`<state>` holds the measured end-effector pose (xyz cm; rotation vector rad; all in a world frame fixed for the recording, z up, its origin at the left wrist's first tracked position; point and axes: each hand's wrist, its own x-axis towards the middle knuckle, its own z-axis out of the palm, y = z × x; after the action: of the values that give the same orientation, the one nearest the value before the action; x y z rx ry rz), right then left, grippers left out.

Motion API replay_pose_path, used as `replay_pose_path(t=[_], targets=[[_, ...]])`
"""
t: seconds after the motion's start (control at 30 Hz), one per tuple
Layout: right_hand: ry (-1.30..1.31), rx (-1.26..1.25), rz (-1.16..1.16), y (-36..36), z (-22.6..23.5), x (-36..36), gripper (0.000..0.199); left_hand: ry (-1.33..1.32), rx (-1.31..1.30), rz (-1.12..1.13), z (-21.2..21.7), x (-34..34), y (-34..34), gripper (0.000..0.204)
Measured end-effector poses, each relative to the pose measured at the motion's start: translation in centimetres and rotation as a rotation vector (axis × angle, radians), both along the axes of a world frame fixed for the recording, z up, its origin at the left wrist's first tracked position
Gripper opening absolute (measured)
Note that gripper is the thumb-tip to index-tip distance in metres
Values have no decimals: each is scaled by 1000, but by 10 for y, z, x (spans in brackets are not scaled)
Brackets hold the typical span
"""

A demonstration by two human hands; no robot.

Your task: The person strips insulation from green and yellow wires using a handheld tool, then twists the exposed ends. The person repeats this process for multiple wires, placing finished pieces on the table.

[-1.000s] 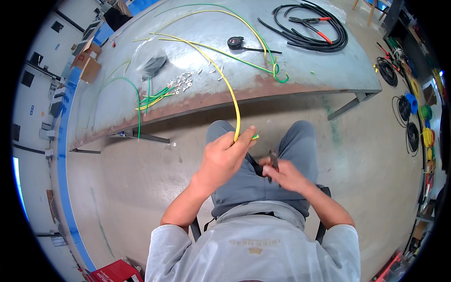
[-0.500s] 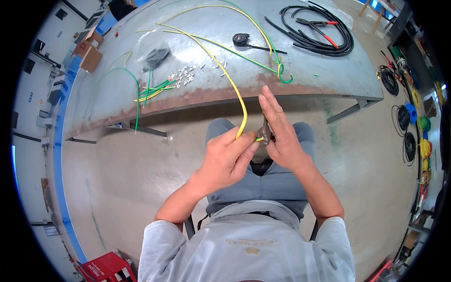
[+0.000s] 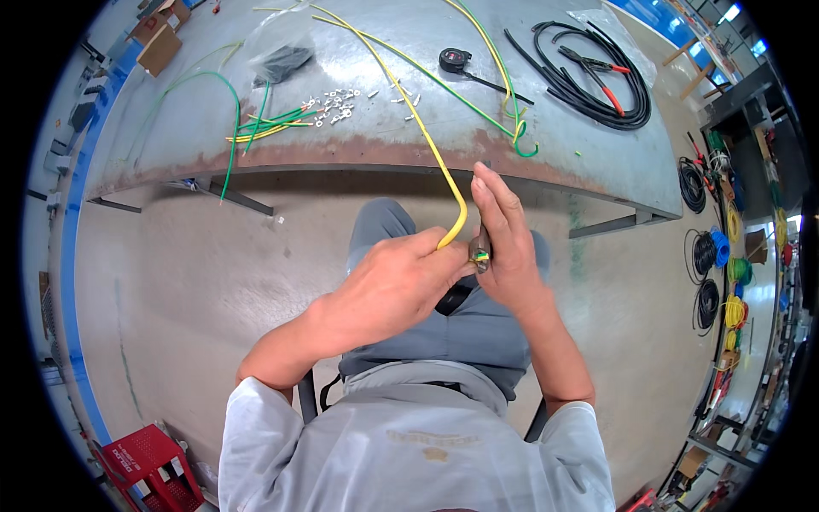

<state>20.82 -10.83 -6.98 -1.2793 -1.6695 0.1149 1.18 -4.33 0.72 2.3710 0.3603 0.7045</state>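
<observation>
Left hand (image 3: pixel 392 286) closed around yellow-green wire (image 3: pixel 439 162), just off the near edge of the table (image 3: pixel 341 156); fingertips mostly hidden behind the knuckles. Wire rises from the hand and runs back over the table, hard to trace at the upper frame edge. Right hand (image 3: pixel 509 247) holds a dark tool (image 3: pixel 481 246), also off the table's near edge, fingers straight and together; thumb and tool handles largely hidden, so exact grip unclear. Wire's green-yellow tip shows at the tool head; whether it's pinched there, can't tell. On the table's left part: short wires (image 3: pixel 273 125), metal ends (image 3: pixel 337 107) too small to count, clear bag (image 3: pixel 277 43) with dark contents not readable. Table's middle: tape measure (image 3: pixel 455 60). Table's right part: black cable (image 3: pixel 589 102), looped, red-handled pliers (image 3: pixel 607 77) on it. Table's far edge cut off by the frame.
</observation>
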Motion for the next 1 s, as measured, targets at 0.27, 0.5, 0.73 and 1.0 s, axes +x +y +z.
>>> replay_pose_path(t=[0.27, 0.5, 0.73, 1.0], targets=[[-124, 36, -136, 5, -1, -2, 83, 35, -84, 25, -3, -3, 4, 17], [-239, 147, -291, 8, -2, 5, 34, 32, 109, 69, -1, 7, 0, 24], [-194, 172, -356, 11, -1, 6, 22, -186, 505, 96, -23, 6, 0, 31], [-30, 134, -200, 8, -9, 3, 24, -176, -739, -18, -42, 17, -10, 17]])
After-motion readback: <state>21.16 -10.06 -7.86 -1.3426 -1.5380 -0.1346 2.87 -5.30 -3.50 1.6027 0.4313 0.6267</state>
